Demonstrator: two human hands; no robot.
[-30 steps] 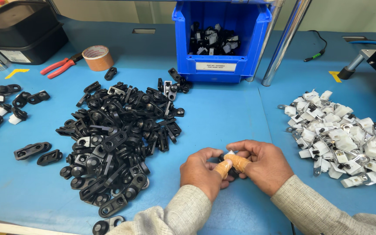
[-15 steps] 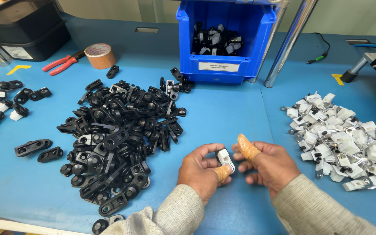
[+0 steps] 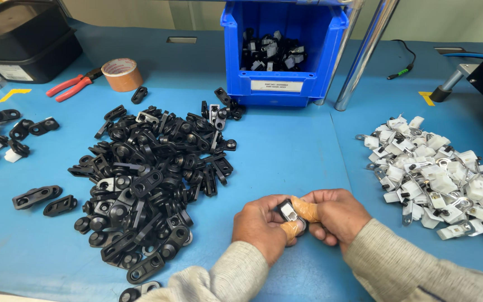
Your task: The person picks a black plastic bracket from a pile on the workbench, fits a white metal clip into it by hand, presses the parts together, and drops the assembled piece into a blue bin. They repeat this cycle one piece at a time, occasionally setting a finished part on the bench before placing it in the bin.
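Note:
My left hand (image 3: 263,226) and my right hand (image 3: 336,213) meet low in the middle of the blue table (image 3: 292,151). Both pinch one small black part with a white insert (image 3: 289,211) between thumbs and fingers; both thumbs wear orange finger cots. A big pile of black plastic parts (image 3: 152,173) lies just left of my hands. To the right spreads a heap of white clips with metal tabs (image 3: 443,179). My sleeves are beige.
A blue bin (image 3: 283,84) with several assembled parts stands at the back centre, beside a slanted metal pole (image 3: 364,56). A tape roll (image 3: 121,74), red pliers (image 3: 72,85) and black trays (image 3: 23,42) sit at the back left. Loose black parts (image 3: 34,196) lie at the left.
My right hand, drawn slightly apart half a second ago, has closed back onto the part. Both hands now press together on it again.

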